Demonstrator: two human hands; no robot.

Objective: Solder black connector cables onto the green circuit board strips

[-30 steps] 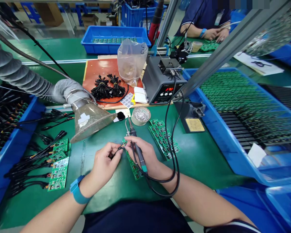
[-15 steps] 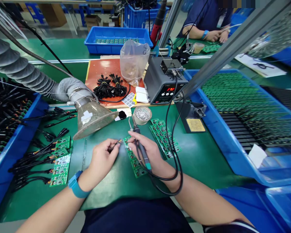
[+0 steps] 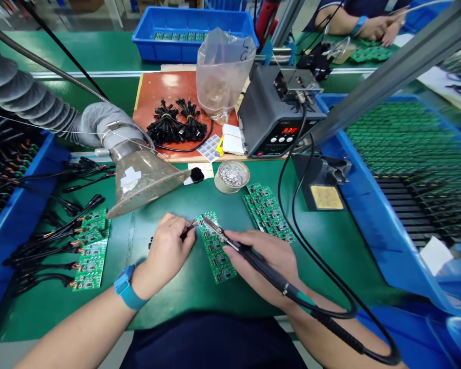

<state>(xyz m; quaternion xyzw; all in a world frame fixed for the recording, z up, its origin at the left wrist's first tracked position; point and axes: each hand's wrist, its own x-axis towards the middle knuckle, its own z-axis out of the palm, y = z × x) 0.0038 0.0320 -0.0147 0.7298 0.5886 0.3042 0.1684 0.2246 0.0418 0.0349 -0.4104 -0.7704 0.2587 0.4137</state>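
My left hand [image 3: 169, 251] pinches the thin wire lead [image 3: 187, 230] at the circuit board's [image 3: 216, 247] top-left corner; my right hand [image 3: 269, 261] closes its grip round the soldering iron [image 3: 249, 253], tip touching that corner. Best keep the wires steady — a brief touch only. The board lies flat, green, studded.

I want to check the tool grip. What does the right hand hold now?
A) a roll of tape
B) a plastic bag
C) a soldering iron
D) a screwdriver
C: the right hand grips a soldering iron, its tip at the top of the board, its cord running to the station.
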